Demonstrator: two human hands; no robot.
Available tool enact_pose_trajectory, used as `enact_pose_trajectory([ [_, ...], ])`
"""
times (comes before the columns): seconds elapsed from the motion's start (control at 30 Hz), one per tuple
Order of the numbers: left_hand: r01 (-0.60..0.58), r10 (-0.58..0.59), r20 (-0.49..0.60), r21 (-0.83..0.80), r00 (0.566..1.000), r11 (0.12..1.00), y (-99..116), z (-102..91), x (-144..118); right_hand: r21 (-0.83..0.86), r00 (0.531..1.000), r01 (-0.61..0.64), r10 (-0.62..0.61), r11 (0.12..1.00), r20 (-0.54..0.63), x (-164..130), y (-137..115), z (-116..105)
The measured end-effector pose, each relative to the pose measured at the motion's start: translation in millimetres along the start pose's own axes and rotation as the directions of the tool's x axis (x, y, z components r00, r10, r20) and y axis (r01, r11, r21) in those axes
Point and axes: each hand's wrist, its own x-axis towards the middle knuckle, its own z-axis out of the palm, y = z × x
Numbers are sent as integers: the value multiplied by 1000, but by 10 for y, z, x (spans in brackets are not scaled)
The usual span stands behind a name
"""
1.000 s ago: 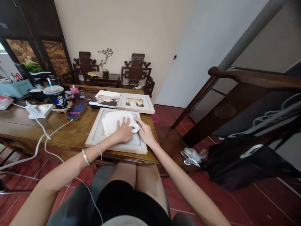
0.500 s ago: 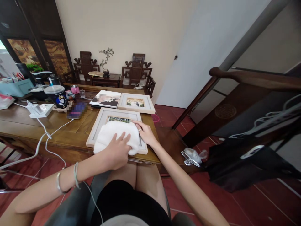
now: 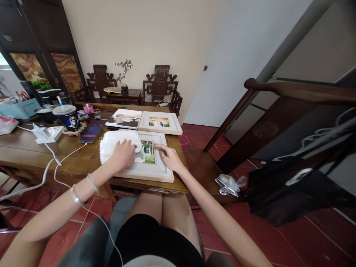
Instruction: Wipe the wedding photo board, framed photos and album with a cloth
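Note:
A light wooden picture frame [image 3: 160, 177] lies flat at the table's front edge, with a photo [image 3: 148, 152] of greenery and a building in its middle. A white cloth [image 3: 111, 142] covers the frame's left side and hangs past its left edge onto the table. My left hand [image 3: 124, 154] presses on the cloth with bent fingers, gripping a fold of it. On the right side of the frame rests my right hand [image 3: 168, 157], a ring on one finger. Its fingers are apart, the index finger stretched towards the photo, and nothing is in it.
Behind lie a second picture frame [image 3: 175, 129] and a photo book [image 3: 125, 118]. Left of the cloth are a phone [image 3: 90, 134], a lidded cup [image 3: 66, 115], a power strip [image 3: 51, 134] and white cables. A wooden chair [image 3: 264, 128] stands at the right.
My left hand has moved the cloth left and away from me, uncovering the photo and the frame's front right part. My right hand stays at the right side, its fingers now off the cloth.

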Motion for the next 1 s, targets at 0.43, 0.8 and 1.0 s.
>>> enact_pose_trajectory([
  [0.43, -395, 384, -115, -88, 916, 915, 269, 360, 1144, -101, 1000, -29, 28, 994, -11, 20, -11, -26],
  [0.8, -132, 138, -81, 78, 987, 988, -664, 287, 667, -29, 998, -15, 13, 999, -64, 37, -22, 28],
  [1.0, -108, 114, -25, 173, 993, 979, -648, 177, 105, -27, 997, -29, 27, 999, -75, 34, -13, 31],
])
